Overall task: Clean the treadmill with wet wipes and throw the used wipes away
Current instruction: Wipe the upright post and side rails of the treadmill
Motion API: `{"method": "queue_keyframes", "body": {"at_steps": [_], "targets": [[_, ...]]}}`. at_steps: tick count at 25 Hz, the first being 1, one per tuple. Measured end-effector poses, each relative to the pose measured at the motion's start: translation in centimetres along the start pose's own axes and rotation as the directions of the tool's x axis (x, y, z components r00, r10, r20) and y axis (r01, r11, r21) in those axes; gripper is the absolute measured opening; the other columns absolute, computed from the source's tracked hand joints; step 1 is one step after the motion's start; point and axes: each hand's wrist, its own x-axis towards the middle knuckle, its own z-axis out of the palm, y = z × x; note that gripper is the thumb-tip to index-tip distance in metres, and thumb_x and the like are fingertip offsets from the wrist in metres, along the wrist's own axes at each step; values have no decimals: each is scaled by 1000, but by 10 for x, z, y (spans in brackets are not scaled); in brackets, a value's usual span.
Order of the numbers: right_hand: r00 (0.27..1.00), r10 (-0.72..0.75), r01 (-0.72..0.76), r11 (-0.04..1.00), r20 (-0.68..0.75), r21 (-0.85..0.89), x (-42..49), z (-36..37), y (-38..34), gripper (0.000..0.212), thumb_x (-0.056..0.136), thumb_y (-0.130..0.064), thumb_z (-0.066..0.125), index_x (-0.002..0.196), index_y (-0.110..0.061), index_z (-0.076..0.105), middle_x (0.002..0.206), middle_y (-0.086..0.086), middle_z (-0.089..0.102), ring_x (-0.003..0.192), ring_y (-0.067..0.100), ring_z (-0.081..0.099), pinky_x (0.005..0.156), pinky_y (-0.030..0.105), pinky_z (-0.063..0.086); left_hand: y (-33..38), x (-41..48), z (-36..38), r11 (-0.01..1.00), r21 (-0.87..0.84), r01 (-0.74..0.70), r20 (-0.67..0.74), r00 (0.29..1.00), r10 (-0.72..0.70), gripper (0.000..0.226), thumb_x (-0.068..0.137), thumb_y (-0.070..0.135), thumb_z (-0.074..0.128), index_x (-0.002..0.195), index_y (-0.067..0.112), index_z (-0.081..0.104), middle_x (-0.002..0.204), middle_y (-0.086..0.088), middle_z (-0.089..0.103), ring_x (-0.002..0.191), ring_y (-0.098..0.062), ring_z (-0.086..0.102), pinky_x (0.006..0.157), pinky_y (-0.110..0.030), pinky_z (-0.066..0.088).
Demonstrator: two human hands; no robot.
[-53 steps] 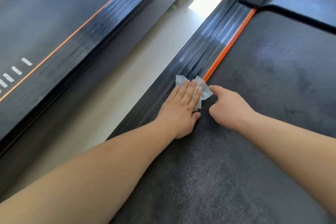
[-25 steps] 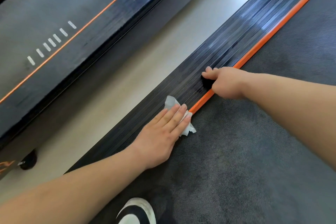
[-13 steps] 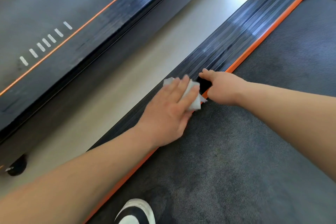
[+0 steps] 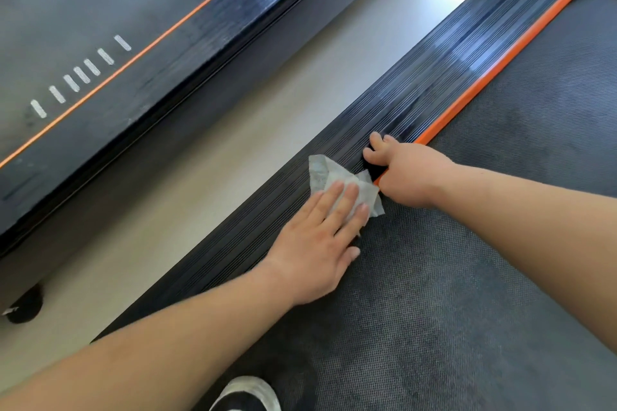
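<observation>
Presses wipe (image 4: 329, 174) onto treadmill rail (image 4: 417, 93), frame centre, with flat left hand (image 4: 320, 243); rests curled right hand (image 4: 410, 173) alongside, grip unclear.

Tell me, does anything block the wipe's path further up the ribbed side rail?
Yes. The right hand rests on the side rail just ahead of the wipe, which the left hand presses flat. Beyond it nothing visible lies on the rail.

Wipe (image 4: 329, 173) half under left hand (image 4: 317, 250), shoe (image 4: 245, 394) cropped at bottom edge
</observation>
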Motion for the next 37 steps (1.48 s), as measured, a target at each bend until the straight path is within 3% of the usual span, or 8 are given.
{"method": "queue_keyframes", "body": {"at_steps": [6,13,16,24,28,31,35,37], "targets": [[979,48,-3,974,-196,224,-6,-4,-1,70,94,-12,44,159,-34,29,165,-10,28,150,19,33,119,40,34,-34,73,-32,997,-46,59,51,997,-57,74,105,58,17,163,19,-9,170,-6,-14,155,-24,-20,128,-44,-4],[973,44,-55,998,-227,-42,-9,2,-23,59,92,-19,47,149,-18,33,143,4,47,126,29,51,89,44,52,-6,-22,-12,913,-139,384,91,923,-374,77,103,61,12,161,18,-14,167,-8,-25,152,-20,-31,128,-44,-6],[978,31,-43,997,-205,-56,-4,1,-15,55,91,-18,46,146,-20,38,143,3,47,127,28,50,95,46,52,-9,-17,-14,905,-115,410,114,911,-398,75,102,58,8,162,17,-10,168,-8,-22,153,-21,-28,128,-45,-4],[991,125,-83,844,-42,530,-5,-3,-20,62,100,-14,37,159,-25,24,168,3,19,155,26,17,122,38,20,-20,92,-44,962,-128,241,94,969,-230,78,103,49,30,162,21,-11,170,-7,-16,156,-24,-19,128,-43,-4],[955,201,-145,958,-220,247,2,-4,-28,34,100,-26,38,130,-20,52,121,4,57,126,30,53,94,44,44,-17,88,-42,954,-193,227,59,974,-220,82,103,47,33,146,26,-33,169,-3,-20,155,-20,-22,127,-39,-7],[899,166,-138,985,-404,99,10,-12,-27,17,100,-30,41,100,-23,56,83,-1,55,99,29,64,66,34,38,-19,86,-40,939,-240,247,19,968,-250,69,104,48,16,154,25,-24,170,-1,-17,154,-17,-23,128,-40,-5],[865,305,-206,940,-399,270,14,2,-36,42,98,-41,46,130,-15,50,119,11,64,113,34,60,75,38,44,-16,59,-36,912,-270,308,55,951,-305,72,98,54,3,162,22,-9,169,-3,-16,153,-17,-25,127,-41,-3],[896,268,-157,937,-353,311,3,32,-47,66,94,-32,50,152,-7,30,153,14,42,141,31,38,110,42,39,-4,20,-30,858,-262,442,128,897,-423,72,99,55,5,159,22,-17,167,-2,-25,151,-15,-32,127,-39,-9]]}}
